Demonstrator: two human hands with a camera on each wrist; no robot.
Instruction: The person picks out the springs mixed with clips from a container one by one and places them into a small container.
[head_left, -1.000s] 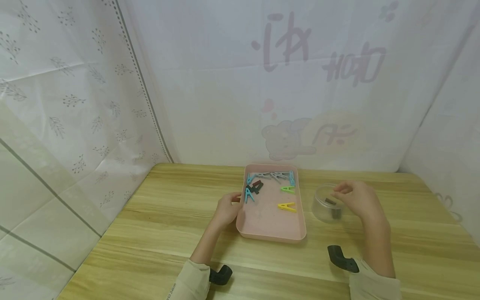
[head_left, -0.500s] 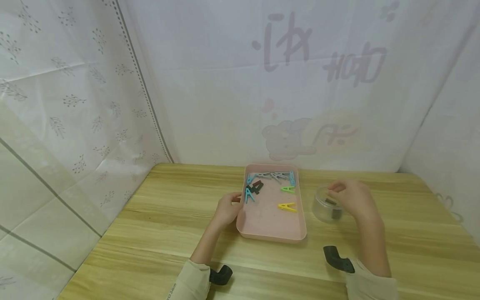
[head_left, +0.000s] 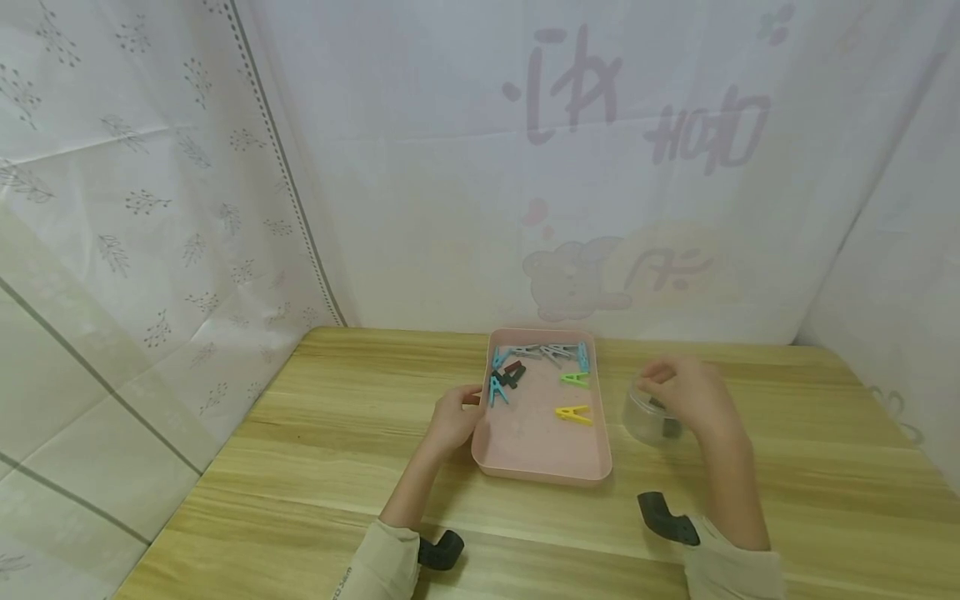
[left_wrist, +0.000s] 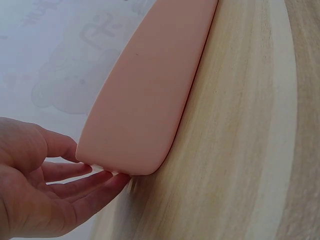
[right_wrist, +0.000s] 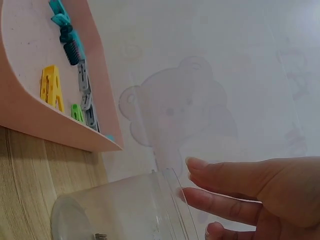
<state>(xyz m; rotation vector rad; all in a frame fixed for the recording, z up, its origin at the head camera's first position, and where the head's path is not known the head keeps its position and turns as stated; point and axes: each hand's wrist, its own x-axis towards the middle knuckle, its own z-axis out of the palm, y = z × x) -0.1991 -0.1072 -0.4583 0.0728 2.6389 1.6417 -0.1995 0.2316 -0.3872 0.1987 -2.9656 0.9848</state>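
My right hand (head_left: 686,393) hovers relaxed over the clear plastic cup (head_left: 651,418), at three o'clock from the pink tray (head_left: 540,454); my left hand (head_left: 450,417) touches the tray with fingers straight.

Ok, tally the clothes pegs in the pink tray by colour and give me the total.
Yellow pegs: 1
Green pegs: 1
Blue or teal pegs: 3
Grey pegs: 2, as far as their overlap lets me tell
Black or dark pegs: 2
Total: 9 in the pink tray
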